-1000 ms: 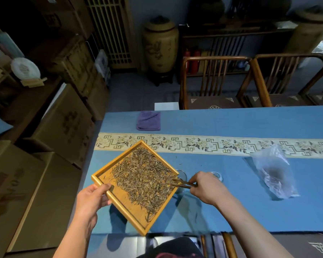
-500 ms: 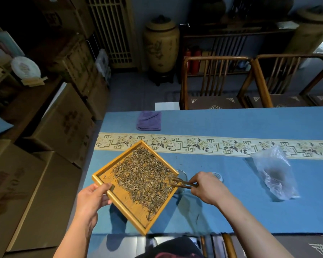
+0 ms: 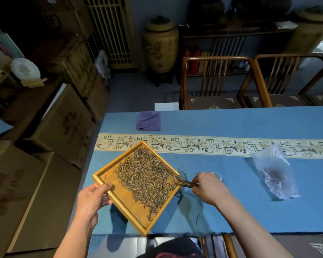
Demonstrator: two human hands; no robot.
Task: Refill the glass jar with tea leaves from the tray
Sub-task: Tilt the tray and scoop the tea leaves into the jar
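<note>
My left hand [image 3: 93, 197] grips the near-left rim of a square bamboo tray [image 3: 128, 203], held tilted above the blue table. A heap of dry tea leaves [image 3: 145, 175] covers its upper and right part. My right hand [image 3: 209, 187] pinches a small wooden tool [image 3: 185, 182] whose tip lies at the tray's right edge, among the leaves. The clear glass jar [image 3: 183, 175] stands on the table right behind that edge, mostly hidden by the tray. A round lid [image 3: 217, 175] peeks out behind my right hand.
A crumpled clear plastic bag [image 3: 274, 174] lies on the table to the right. A folded purple cloth [image 3: 149, 121] sits at the far left of the table [image 3: 231, 123]. Wooden chairs [image 3: 213, 81] stand behind it; cardboard boxes [image 3: 63, 123] crowd the floor on the left.
Almost nothing has moved. The tool's tip stays at the tray's right edge and both hands hold their places.
</note>
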